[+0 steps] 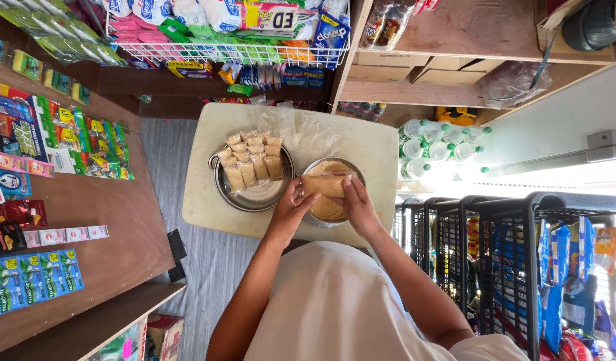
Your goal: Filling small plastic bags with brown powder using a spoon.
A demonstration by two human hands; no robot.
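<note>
I see both hands, left (291, 204) & right (357, 200), each grip clenched on a filled bag (325, 184) over the bowl (329, 208) w/ brown powder. Approx a dozen packed bags (253, 159) sit on the plate (258, 194); much powder left.

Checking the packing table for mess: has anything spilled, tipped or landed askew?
Nothing stands out. Both hands, left hand and right hand, hold a filled packet over the bowl; finished packets lie neatly in the tray.

Filled tan packet (323, 184), level above bowl (328, 208)
</note>
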